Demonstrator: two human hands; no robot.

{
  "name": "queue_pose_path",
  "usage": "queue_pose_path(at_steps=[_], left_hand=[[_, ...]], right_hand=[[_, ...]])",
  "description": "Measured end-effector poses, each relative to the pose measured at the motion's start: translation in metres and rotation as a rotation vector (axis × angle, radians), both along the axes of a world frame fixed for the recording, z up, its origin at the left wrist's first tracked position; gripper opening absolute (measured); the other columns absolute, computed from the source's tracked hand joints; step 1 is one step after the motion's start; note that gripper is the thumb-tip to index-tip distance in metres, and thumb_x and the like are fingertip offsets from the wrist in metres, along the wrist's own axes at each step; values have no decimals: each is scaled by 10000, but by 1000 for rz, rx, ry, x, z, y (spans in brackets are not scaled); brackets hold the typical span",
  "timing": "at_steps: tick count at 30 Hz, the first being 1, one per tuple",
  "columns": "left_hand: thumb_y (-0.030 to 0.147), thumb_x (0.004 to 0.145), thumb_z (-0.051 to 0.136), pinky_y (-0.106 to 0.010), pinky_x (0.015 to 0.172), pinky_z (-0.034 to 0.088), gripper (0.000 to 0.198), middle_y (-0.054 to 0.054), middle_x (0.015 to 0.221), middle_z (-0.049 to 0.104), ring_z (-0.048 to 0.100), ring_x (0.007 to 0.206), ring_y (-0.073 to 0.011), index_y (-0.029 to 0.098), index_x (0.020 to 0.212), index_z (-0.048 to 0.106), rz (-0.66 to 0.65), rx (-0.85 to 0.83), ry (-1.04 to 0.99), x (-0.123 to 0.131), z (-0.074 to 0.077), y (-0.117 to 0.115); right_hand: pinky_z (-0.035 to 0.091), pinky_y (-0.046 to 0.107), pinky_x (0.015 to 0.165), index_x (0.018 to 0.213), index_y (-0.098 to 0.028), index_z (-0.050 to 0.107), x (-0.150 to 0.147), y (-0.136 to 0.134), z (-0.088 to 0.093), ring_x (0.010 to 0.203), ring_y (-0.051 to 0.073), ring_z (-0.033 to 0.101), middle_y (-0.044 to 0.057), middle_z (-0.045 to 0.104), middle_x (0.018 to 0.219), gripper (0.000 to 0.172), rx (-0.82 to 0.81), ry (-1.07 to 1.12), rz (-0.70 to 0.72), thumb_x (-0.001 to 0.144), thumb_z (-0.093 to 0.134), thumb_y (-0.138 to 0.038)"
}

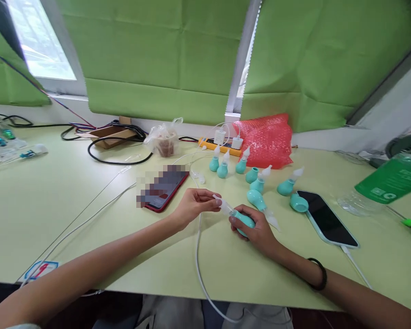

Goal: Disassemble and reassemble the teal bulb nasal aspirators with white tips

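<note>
My right hand [256,230] is wrapped round a teal rubber bulb [244,220] resting low on the pale green table [55,205]. My left hand [195,204] pinches the clear nozzle tip [221,204] that sticks out of that bulb. Just behind my hands lie and stand several more teal bulbs with clear tips [258,183], and one bulb without a tip [251,174]. A loose teal bulb [298,202] lies beside a phone.
A red phone [164,189] lies left of my hands, a teal-cased phone [327,221] on a cable to the right. White cables [198,256] cross the table. At the back are a red bubble-wrap bag [267,139], a power strip [222,145], a plastic bag [164,139] and a cardboard tray [109,135]. A bottle with a green label [387,183] lies far right.
</note>
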State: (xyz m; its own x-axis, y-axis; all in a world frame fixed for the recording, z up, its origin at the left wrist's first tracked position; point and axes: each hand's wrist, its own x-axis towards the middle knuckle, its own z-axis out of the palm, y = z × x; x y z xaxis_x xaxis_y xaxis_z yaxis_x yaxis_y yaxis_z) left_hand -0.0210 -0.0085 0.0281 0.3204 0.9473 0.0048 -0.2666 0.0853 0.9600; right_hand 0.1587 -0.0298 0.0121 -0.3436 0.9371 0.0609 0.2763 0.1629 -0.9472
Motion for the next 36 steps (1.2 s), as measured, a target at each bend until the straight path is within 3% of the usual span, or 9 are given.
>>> queue_pose_path(at_steps=[5, 11, 16, 22, 25, 28, 30, 33, 36], left_hand=[[253, 533, 739, -326, 702, 521, 270, -69, 714, 676, 623, 618, -153, 66, 706, 647, 94, -30, 37, 4, 1, -3], [230, 514, 752, -333, 721, 523, 282, -78, 685, 684, 640, 623, -171, 68, 726, 659, -99, -113, 108, -4, 1, 4], [226, 524, 744, -338, 724, 525, 279, -78, 689, 685, 644, 642, -177, 65, 734, 655, -200, -76, 124, -9, 4, 7], [244, 564, 724, -367, 758, 509, 265, -82, 733, 684, 641, 677, -186, 75, 755, 651, -155, -31, 88, -5, 2, 5], [276, 625, 682, -377, 800, 484, 310, -107, 850, 669, 624, 780, -207, 75, 856, 634, -99, 101, 111, -3, 5, 3], [358, 771, 507, -395, 821, 462, 437, -135, 1038, 599, 566, 938, -229, 102, 1125, 492, -35, 323, 212, -7, 10, 4], [372, 812, 424, -429, 870, 414, 482, -148, 1172, 507, 490, 1050, -245, 132, 1227, 373, 15, 544, 418, -11, 9, 7], [363, 778, 475, -501, 958, 268, 502, -175, 1318, 317, 295, 1198, -310, 128, 1214, 388, 57, 909, 933, -14, -3, 11], [365, 801, 426, -531, 951, 242, 466, -209, 1338, 244, 193, 1234, -346, 102, 1185, 408, 11, 1074, 1241, -11, -18, 11]], right_hand=[[372, 229, 499, 726, -174, 525, 1, 0, -1, 521, 106, 452, -11, 508, 575, 215, 271, -198, -61, 746, 504, -387], [372, 235, 517, 744, -177, 547, 7, -1, 0, 580, 129, 498, 19, 578, 666, 199, 463, -357, -33, 747, 506, -371], [361, 230, 504, 753, -174, 553, 9, -2, 5, 547, 117, 482, 13, 568, 638, 218, 480, -405, 2, 746, 506, -386], [358, 205, 497, 747, -169, 521, 10, 6, 14, 505, 87, 432, -20, 497, 587, 215, 387, -325, 77, 750, 500, -383], [376, 205, 542, 781, -178, 500, 10, 10, 23, 559, 93, 449, -19, 500, 640, 201, 376, -285, 126, 761, 483, -377], [384, 217, 609, 818, -187, 481, 7, 15, 36, 645, 106, 463, -11, 499, 718, 180, 445, -270, 87, 773, 469, -361], [385, 229, 653, 842, -188, 474, 6, 22, 48, 703, 117, 467, -4, 487, 759, 176, 507, -248, -7, 775, 468, -351], [386, 248, 711, 847, -187, 490, 5, 42, 62, 765, 129, 476, 3, 494, 795, 186, 583, -173, -119, 772, 472, -355], [407, 259, 709, 838, -179, 527, 5, 71, 64, 778, 142, 510, 12, 550, 813, 224, 591, -80, -185, 736, 511, -379]])
